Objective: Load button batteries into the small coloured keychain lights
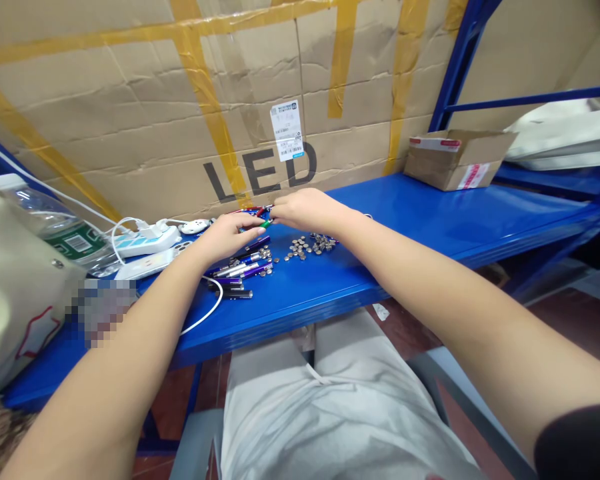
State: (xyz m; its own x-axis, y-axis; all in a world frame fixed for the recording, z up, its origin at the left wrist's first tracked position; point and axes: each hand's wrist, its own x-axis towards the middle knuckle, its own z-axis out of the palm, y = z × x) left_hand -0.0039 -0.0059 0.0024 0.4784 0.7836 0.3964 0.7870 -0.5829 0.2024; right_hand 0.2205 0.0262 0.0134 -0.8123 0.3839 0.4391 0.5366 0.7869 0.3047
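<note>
a large taped carton (145,113) spans the top; 1 small cardboard box (430,160) sits upper right; at left, 1 clear bottle (77,243) shows between a cream bag (20,287) and a white power strip (153,242).

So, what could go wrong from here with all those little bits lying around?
The loose button cells lie uncontained on the blue shelf, so a bumped one might roll off. The white cable loops close to the left forearm, which could snag it. And the clear plastic bottle sits near the power strip, which has plugs in it; any leak might be hazardous.
</note>
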